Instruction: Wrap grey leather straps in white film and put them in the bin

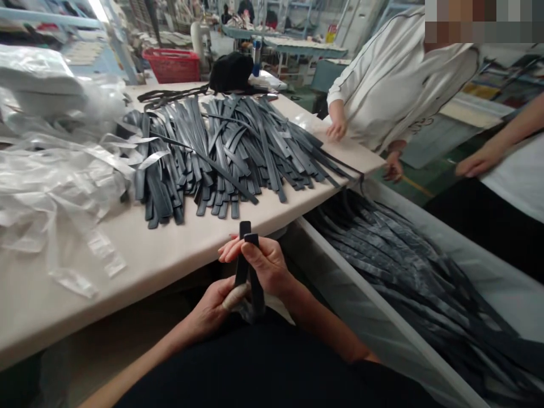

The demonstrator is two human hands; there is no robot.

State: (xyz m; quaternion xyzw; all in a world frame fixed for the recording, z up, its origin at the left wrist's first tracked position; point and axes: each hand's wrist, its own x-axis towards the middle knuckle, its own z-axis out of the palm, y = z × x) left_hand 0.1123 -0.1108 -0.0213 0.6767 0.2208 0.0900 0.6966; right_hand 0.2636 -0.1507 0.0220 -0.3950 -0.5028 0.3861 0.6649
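A dark grey strap (242, 265) is held in front of my body, with two flat, squared ends pointing up. My right hand (272, 266) grips it near the top, thumb pressed on the nearer end. Lower down, my left hand (216, 306) is closed around the strap, and its thumb has a pale wrap (235, 297). Whether the two ends belong to one folded strap or to two straps I cannot tell. Beyond my hands, a large heap of similar straps (221, 153) lies spread over the table (191, 243).
Clear plastic wrapping and strips (63, 187) cover the table's left side. A long bin (352, 277) full of dark straps stands at the right. A person in a white top (374, 85) stands by the table's far right corner; another person's hand (478, 161) is further right. A red basket (172, 65) sits behind.
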